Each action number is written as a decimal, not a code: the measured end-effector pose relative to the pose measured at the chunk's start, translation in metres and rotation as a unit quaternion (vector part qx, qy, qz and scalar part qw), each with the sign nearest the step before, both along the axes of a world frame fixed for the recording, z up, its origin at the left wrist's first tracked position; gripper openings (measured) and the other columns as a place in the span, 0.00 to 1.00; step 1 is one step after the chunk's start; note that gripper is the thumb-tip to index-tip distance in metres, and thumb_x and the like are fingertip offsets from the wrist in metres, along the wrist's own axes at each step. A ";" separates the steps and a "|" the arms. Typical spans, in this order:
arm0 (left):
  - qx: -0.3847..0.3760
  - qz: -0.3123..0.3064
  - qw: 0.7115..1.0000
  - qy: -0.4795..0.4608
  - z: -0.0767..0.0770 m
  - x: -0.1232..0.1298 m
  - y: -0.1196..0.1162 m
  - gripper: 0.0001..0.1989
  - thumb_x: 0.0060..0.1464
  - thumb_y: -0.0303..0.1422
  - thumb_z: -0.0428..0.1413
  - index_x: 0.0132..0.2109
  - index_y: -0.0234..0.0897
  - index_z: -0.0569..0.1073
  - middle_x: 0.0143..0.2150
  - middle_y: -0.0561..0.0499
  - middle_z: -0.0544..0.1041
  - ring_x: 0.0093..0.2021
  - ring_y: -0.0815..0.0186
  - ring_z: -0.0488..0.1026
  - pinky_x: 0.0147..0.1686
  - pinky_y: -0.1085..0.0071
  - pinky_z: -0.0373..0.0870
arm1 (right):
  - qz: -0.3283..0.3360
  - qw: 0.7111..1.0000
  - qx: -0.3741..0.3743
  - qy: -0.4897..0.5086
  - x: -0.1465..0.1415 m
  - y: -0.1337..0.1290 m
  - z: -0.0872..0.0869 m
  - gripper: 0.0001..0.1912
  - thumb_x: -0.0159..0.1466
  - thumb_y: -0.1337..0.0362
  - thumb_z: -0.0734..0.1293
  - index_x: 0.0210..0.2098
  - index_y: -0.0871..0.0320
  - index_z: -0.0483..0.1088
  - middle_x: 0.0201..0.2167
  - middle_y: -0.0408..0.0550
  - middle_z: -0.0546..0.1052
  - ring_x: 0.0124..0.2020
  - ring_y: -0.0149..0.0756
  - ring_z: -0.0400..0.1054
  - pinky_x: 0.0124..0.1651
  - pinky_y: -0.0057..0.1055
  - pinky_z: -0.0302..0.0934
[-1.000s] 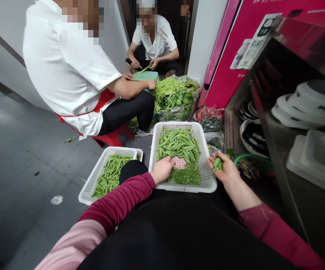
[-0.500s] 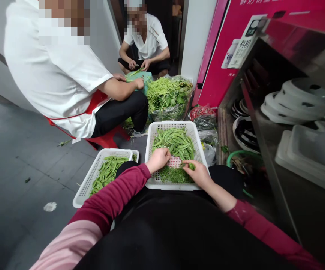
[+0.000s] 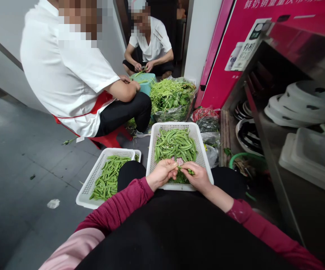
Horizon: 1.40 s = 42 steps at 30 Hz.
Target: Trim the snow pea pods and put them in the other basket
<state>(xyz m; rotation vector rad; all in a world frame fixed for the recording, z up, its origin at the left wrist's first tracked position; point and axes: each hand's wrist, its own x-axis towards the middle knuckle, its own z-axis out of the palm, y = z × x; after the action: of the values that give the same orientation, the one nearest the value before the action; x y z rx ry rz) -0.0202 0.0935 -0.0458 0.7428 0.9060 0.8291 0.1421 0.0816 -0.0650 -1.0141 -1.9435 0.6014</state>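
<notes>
A white perforated basket (image 3: 206, 159) rests on my lap, with a heap of green pea pods (image 3: 176, 144) in its far part and small green trimmings (image 3: 179, 179) in its near part. Over the near part my right hand (image 3: 198, 177) is closed around pea pods, their green ends showing between the fingers. My left hand (image 3: 162, 173) pinches the tip of a pod beside the right fingertips; the two hands almost touch. On the floor to the left stands a second white basket (image 3: 84, 195) with more pea pods (image 3: 108, 176).
Two people in white shirts, one on a red stool (image 3: 113, 138), handle green stems around a teal tub (image 3: 147, 84). A bag of leafy greens (image 3: 175, 97) stands beyond my basket. At right are a metal shelf with white dishes (image 3: 288, 107) and a green-rimmed basket (image 3: 242, 155).
My left hand has moved right and down to meet my right hand, its fingertips now at a pod there. The camera view has shifted slightly.
</notes>
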 end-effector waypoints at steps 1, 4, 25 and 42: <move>-0.007 0.007 1.000 -0.024 -0.002 0.003 -0.002 0.17 0.38 0.39 0.61 0.26 0.31 0.64 0.18 0.57 0.65 0.16 0.77 0.61 0.15 0.79 0.60 | -0.008 1.000 0.001 0.012 0.000 -0.002 -0.001 0.05 0.60 0.66 0.61 0.34 0.55 0.69 0.32 0.47 0.73 0.36 0.35 0.67 0.40 0.32 0.62; -0.015 0.008 0.999 -0.037 -0.003 0.007 -0.006 0.18 0.37 0.39 0.62 0.27 0.31 0.64 0.19 0.56 0.66 0.16 0.77 0.61 0.16 0.79 0.62 | -0.028 0.999 0.003 0.022 0.000 -0.006 -0.006 0.05 0.60 0.66 0.61 0.33 0.55 0.69 0.31 0.47 0.73 0.35 0.35 0.67 0.39 0.32 0.63; 0.143 -0.086 0.963 0.211 0.010 -0.004 -0.004 0.10 0.50 0.36 0.51 0.30 0.31 0.66 0.16 0.55 0.68 0.16 0.73 0.66 0.19 0.77 0.66 | -0.044 0.974 0.120 -0.189 0.009 -0.004 0.004 0.12 0.59 0.72 0.58 0.36 0.58 0.71 0.31 0.50 0.74 0.35 0.34 0.67 0.38 0.27 0.60; 0.200 -0.250 0.906 0.276 0.023 -0.007 0.003 0.12 0.54 0.31 0.43 0.41 0.32 0.67 0.30 0.51 0.71 0.21 0.76 0.66 0.21 0.79 0.63 | -0.149 0.934 -0.240 0.220 0.008 0.002 0.014 0.13 0.55 0.56 0.65 0.32 0.60 0.66 0.13 0.38 0.66 0.15 0.29 0.60 0.21 0.26 0.56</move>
<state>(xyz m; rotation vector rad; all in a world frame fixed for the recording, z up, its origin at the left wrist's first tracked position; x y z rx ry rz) -0.0275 0.0968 -0.0230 1.5511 0.9830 0.3366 0.1500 0.0835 -0.0507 -1.3092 -1.2417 1.0548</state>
